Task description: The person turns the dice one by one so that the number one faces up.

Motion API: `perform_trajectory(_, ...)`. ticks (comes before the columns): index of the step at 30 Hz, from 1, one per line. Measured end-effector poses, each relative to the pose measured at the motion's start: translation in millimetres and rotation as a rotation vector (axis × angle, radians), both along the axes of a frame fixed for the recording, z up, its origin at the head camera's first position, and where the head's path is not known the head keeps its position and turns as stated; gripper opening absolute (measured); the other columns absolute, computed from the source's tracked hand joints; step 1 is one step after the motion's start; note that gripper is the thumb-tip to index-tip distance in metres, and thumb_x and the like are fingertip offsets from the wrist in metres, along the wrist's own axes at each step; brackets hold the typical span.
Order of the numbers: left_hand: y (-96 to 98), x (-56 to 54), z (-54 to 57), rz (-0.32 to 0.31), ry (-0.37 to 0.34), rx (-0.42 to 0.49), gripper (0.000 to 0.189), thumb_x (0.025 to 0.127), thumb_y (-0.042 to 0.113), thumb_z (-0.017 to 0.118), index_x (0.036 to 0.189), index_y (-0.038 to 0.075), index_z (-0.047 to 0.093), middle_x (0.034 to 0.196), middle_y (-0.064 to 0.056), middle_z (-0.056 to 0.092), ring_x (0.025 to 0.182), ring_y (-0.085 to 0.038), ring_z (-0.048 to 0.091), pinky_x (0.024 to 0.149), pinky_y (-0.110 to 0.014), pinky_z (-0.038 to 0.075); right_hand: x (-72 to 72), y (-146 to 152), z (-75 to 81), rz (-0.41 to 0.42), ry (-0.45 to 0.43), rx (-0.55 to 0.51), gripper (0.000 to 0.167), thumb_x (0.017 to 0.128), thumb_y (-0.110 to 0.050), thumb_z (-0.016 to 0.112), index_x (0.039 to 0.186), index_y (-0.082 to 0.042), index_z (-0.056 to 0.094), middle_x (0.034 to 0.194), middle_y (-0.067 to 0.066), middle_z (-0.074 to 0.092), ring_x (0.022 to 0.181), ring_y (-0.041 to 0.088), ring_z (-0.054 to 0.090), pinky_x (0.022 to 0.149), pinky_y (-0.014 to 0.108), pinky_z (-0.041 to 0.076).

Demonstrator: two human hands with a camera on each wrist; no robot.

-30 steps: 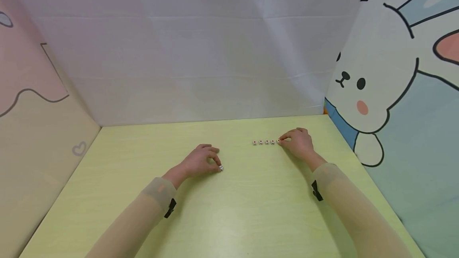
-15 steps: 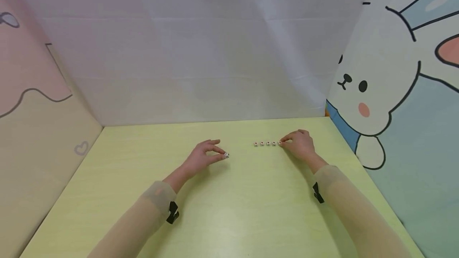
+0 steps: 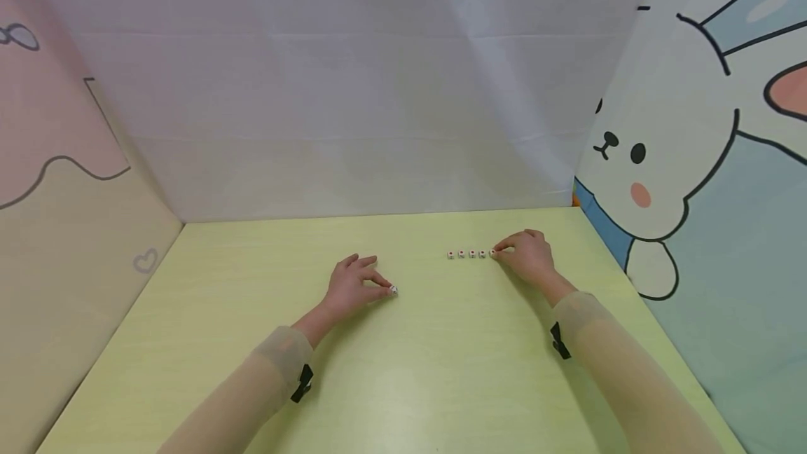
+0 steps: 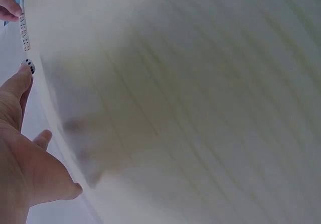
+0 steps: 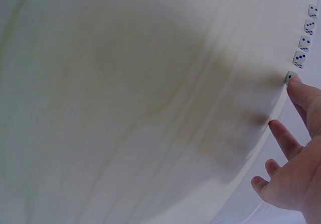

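My left hand (image 3: 354, 289) pinches a small white die (image 3: 394, 291) between thumb and index finger, its other fingers spread. In the left wrist view this die (image 4: 28, 66) shows black pips, clear of the row beyond. Farther back and to the right, several white dice (image 3: 471, 254) stand in a straight, slightly spaced row, each with a red mark on top. My right hand (image 3: 528, 256) holds the rightmost die (image 3: 493, 253) with thumb and fingertip at the row's end. That die (image 5: 289, 77) is partly covered by the thumb in the right wrist view.
The pale yellow table (image 3: 403, 391) reaches back to a white cloth wall (image 3: 353, 118). On the right stands a panel with a printed rabbit (image 3: 668, 181), and a pink and cream panel (image 3: 69, 251) stands on the left.
Holding its die, my left hand went forward and right, then came back a little toward me. My right hand stays at the end of the row; the dice there look unmoved.
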State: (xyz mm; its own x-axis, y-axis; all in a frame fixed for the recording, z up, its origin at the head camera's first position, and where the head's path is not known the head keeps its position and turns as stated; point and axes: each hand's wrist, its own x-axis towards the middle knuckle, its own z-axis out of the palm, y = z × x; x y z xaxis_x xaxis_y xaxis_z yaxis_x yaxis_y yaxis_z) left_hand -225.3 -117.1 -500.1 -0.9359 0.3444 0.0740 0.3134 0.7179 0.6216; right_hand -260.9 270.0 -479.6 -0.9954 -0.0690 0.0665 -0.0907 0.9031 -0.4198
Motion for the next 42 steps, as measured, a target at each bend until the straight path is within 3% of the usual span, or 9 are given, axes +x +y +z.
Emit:
perform_trajectory(9,1.5,0.7,-1.2,0.010,-0.014,-0.048,0.012,0.085,0.039,0.084,0.091,0.028,0.083,0.153,-0.014,0.050,0.150,-0.044,0.026,0.122,-0.057,0.014,-0.9,1.6,-0.8,0.006,0.010,0.010,0.023,0.097,-0.027,0.071,0.110,-0.010,0.081,0.128,0.020,0.068,0.142,0.054,0.029,0.111,0.071,0.024)
perform_trajectory(42,-9.9,2.4,-9.0,0.008,-0.027,-0.034,0.010,0.089,0.035,0.081,0.094,0.027,0.083,0.152,-0.013,0.051,0.149,-0.045,0.025,0.120,-0.062,0.019,-0.6,0.5,-2.3,0.011,0.002,0.033,0.024,0.099,-0.027,0.070,0.113,-0.010,0.080,0.131,0.021,0.066,0.140,0.055,0.029,0.110,0.071,0.025)
